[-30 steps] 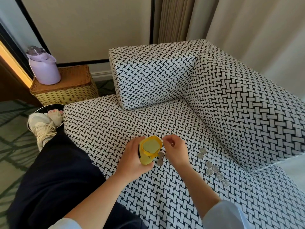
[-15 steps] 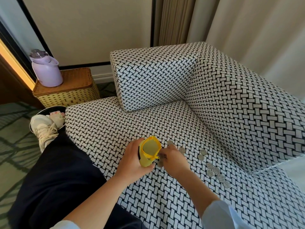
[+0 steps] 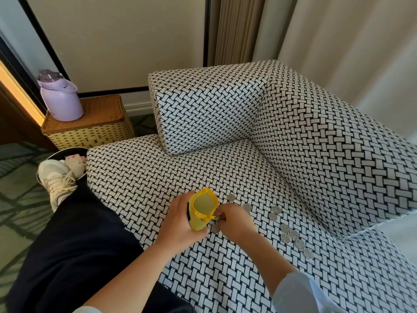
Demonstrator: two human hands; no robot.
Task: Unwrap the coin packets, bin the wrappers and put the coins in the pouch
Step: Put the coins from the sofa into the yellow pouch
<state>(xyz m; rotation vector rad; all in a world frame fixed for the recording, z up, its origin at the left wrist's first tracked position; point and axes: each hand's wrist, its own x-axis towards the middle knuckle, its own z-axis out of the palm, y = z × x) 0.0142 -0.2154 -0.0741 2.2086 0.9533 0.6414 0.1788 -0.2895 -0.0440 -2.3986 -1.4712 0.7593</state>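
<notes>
Lower centre: left hand (image 3: 180, 224) grips the open yellow pouch (image 3: 203, 205); right hand (image 3: 235, 222) pinches a coin (image 3: 217, 217) beside it, loose coins (image 3: 294, 234) rightward on the sofa (image 3: 158, 177).

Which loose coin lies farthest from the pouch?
The last coin in the diagonal row on the sofa seat, lowest and rightmost; all other coins lie nearer the yellow pouch in the left hand.

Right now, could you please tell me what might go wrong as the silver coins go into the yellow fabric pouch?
The right hand pinches silver coins beside the yellow fabric pouch held by the left hand; one may miss its mouth. Loose coins on the black-and-white woven sofa seat could slide into the backrest crease.
</notes>
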